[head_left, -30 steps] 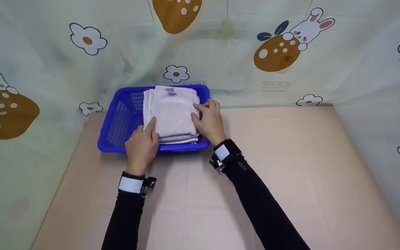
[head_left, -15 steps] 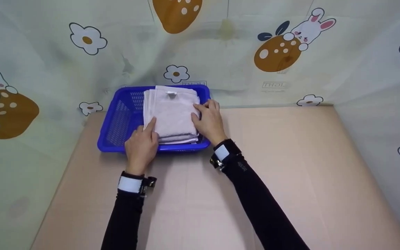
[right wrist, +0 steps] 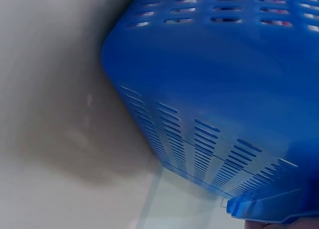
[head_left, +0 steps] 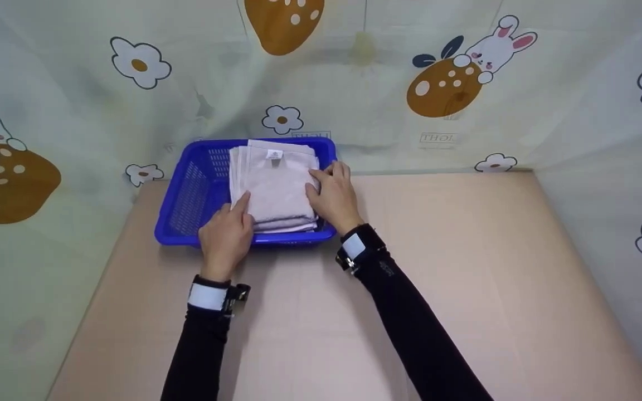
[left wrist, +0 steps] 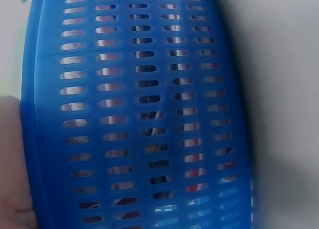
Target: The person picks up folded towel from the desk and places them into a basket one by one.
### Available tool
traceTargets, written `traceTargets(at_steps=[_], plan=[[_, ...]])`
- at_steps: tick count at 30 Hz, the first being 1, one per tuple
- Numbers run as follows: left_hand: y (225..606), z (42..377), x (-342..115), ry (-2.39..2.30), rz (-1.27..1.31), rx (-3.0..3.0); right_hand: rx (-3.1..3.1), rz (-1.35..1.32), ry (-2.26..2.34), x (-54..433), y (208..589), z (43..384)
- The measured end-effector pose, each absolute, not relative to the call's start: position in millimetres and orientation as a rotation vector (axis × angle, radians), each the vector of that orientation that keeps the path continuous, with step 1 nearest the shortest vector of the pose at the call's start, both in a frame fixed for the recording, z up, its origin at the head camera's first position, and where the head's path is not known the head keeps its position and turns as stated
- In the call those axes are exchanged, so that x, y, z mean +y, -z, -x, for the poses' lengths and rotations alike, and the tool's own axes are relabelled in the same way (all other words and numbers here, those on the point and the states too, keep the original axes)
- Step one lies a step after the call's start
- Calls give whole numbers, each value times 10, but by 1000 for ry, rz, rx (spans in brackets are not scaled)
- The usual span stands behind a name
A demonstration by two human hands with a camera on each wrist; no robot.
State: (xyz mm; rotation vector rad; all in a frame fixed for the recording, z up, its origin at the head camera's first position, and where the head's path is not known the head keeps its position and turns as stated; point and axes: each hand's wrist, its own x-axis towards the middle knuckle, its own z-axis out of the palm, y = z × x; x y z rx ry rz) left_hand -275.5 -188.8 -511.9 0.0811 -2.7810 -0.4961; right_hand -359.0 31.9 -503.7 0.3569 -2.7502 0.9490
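A stack of folded pale towels [head_left: 279,192] lies in the right part of a blue plastic basket [head_left: 198,240], a small white tag on the top one. My left hand [head_left: 223,239] reaches over the basket's front rim, its straight index finger touching the stack's left side near the front. At the right edge, my right hand [head_left: 336,197] rests thumb and index fingertips, a little apart, on the top towel. Some fingers of both hands are hidden. Both wrist views show the basket's slotted walls [left wrist: 174,99] from outside, with only a sliver of each hand.
The basket stands at the back left of a beige tabletop [head_left: 438,267]. Close behind it hangs a pale curtain [head_left: 382,111] printed with rabbits and flowers, which also closes off the left and right sides. Dark objects show through the basket slots.
Both hands, the towels and the basket stay in place. The tag on the top towel lies slightly differently and shows more white. The view has shifted very slightly.
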Motion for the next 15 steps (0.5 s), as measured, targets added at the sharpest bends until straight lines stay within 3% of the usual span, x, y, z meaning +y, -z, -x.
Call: traceTargets(at_steps=[15], plan=[[5100,2742,-1883,504,-99,-2809,-2716,-374,-1025,313,5041,3597]])
